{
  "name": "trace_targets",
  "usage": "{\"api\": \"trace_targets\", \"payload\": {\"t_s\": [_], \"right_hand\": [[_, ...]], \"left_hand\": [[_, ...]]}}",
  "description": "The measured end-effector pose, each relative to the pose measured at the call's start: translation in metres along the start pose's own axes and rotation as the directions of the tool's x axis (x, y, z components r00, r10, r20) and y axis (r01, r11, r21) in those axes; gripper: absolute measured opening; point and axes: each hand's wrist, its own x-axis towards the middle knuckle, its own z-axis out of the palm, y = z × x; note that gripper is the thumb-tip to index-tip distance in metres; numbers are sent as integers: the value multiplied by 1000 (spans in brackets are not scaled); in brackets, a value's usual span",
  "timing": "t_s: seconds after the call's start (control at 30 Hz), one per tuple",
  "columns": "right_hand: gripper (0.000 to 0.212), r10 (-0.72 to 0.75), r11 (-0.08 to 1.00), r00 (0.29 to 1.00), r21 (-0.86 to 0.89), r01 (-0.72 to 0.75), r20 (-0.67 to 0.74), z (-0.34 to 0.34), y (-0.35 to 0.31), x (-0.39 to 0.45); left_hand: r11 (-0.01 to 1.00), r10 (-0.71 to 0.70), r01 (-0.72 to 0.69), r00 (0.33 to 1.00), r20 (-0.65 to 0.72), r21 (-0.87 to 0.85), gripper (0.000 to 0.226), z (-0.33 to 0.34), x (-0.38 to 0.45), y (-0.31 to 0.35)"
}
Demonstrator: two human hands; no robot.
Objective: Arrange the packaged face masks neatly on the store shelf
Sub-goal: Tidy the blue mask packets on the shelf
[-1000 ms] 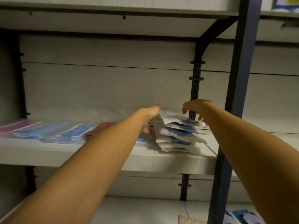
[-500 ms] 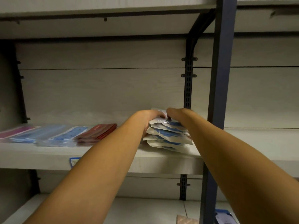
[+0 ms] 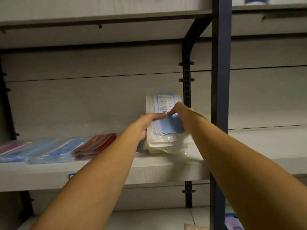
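Stack of mask packs [image 3: 163,123] tipped up on edge on the shelf [image 3: 49,173], just left of the black slotted bracket [image 3: 187,90], lower edges touching the shelf board. Judged light, thin and floppy; clear wrappers [image 3: 167,143] glossy, so probably slippery against one another and apt to fan out or slide if gripped loosely. Best hold, by this reading: both short sides of the stack at once, squeezed inward, with thumbs across the front face to keep the packs flush.

Left hand [image 3: 146,125] curled round the stack's left edge, thumb lying across the front. Right hand [image 3: 178,113] gripping from the right, thumb and fingers closed on the upper front pack; fingertips behind the packs hidden. Thumbs nearly meeting at mid-stack.

Further left of the bracket, lying flat along the same shelf: dark red packs [image 3: 96,145], then blue packs [image 3: 54,150].
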Motion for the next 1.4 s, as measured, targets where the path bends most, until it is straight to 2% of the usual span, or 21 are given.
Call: {"api": "trace_targets", "payload": {"t_s": [0.07, 0.1, 0.13, 0.2, 0.23, 0.33, 0.4, 0.5, 0.57, 0.67, 0.77, 0.83, 0.93, 1.03, 1.13, 1.23, 1.33, 1.4], "right_hand": [[107, 5, 1000, 999, 16, -5, 37, -2, 0, 5], [111, 6, 999, 999, 32, -7, 43, -2, 2, 5], [103, -18, 998, 998, 56, 15, 63, -2, 3, 5], [73, -103, 993, 986, 79, 93, 129, -2, 3, -9], [67, -137, 987, 979, 104, 123, 148, -3, 2, -12], [90, -202, 975, 967, 125, 184, 155, -5, 1, -5], [95, -244, 958, 958, 190, 214, 151, -5, 3, 6], [107, -241, 941, 957, 278, 190, 162, -4, 9, 14], [105, -239, 937, 954, 299, 178, 180, -1, 16, 11], [91, -251, 919, 956, 347, 186, 153, 2, 31, 9], [85, -264, 911, 955, 360, 200, 135, 1, 49, 14], [82, -266, 917, 957, 336, 213, 119, 1, 53, 16], [81, -316, 920, 943, 279, 276, 109, 3, 47, 15], [81, -371, 906, 926, 248, 344, 70, 2, 33, 13], [93, -366, 905, 928, 261, 335, 78, -2, 30, 17], [99, -342, 913, 928, 284, 292, 145, -1, 37, 19], [120, -329, 923, 925, 270, 273, 188, -2, 46, 35], [119, -343, 916, 916, 289, 278, 209, -2, 48, 39]], "left_hand": [[998, 51, -52, 999, -18, -37, 86, -7, 4, -1], [996, 63, -63, 998, -3, -66, 86, -7, 3, -1], [993, 79, -76, 997, 25, -94, 81, -7, 3, -1], [985, 132, -130, 991, 10, -114, 66, -7, 0, 1], [980, 159, -160, 987, -12, -116, 63, -6, -3, 2], [962, 246, -243, 969, 11, -124, 53, -7, -9, 3], [958, 269, -261, 962, 52, -118, 44, -9, -12, 3], [952, 300, -291, 949, 95, -99, 52, -16, -9, -2], [955, 293, -287, 951, 96, -69, 68, -21, -7, -8], [969, 246, -243, 961, 124, -39, 92, -29, -2, -17], [971, 237, -236, 962, 136, -24, 84, -31, -3, -20], [972, 235, -236, 962, 139, -15, 87, -31, -4, -20], [971, 236, -238, 960, 152, -5, 92, -30, -3, -15], [977, 206, -214, 960, 191, 20, 84, -29, 1, -7], [985, 118, -143, 965, 234, 94, 72, -32, -1, -2], [986, 51, -90, 966, 255, 143, 70, -37, -4, -5], [985, 32, -78, 959, 283, 154, 68, -38, -4, -11], [989, 67, -95, 972, 225, 115, 66, -34, -4, -11]]}}
